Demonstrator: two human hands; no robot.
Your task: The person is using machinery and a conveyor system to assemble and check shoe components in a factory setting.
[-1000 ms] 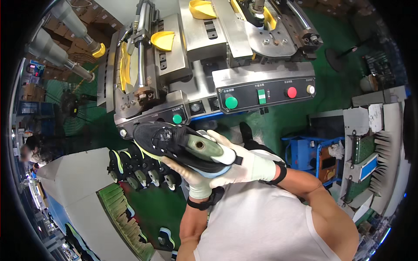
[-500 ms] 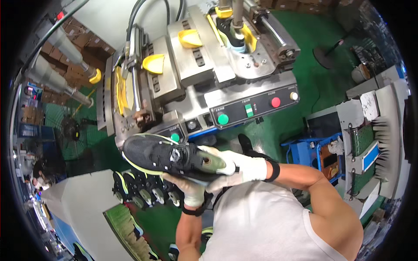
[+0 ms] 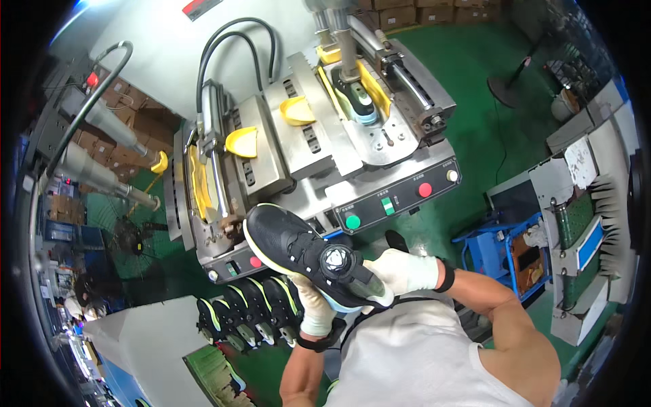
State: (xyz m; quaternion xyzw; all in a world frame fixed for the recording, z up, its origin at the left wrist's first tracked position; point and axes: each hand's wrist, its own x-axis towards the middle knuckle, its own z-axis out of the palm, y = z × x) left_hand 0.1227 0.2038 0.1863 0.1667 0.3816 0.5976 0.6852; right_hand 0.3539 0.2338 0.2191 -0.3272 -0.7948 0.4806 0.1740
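In front of my body I hold a black sneaker with a pale yellow-green sole edge, its toe pointing to the upper left. An olive-green last shows in its heel opening. My left hand, white-gloved, is closed round the sole side from below; its fingertips are partly hidden by the shoe. My right hand, also gloved, is closed at the heel end. Beyond the shoe stands a two-station metal press. In its right station another dark sneaker sits under a metal ram, between yellow pads.
The press's control panel carries green, red and white buttons. Several lasted shoes hang in a row at lower left beside a grey panel. A blue cart and a brush-edged unit stand at right. Cartons line the back.
The sneaker has turned so its toe points more upward and its upper faces me more. My right hand has shifted from over the heel to its right side. The view has shifted too.
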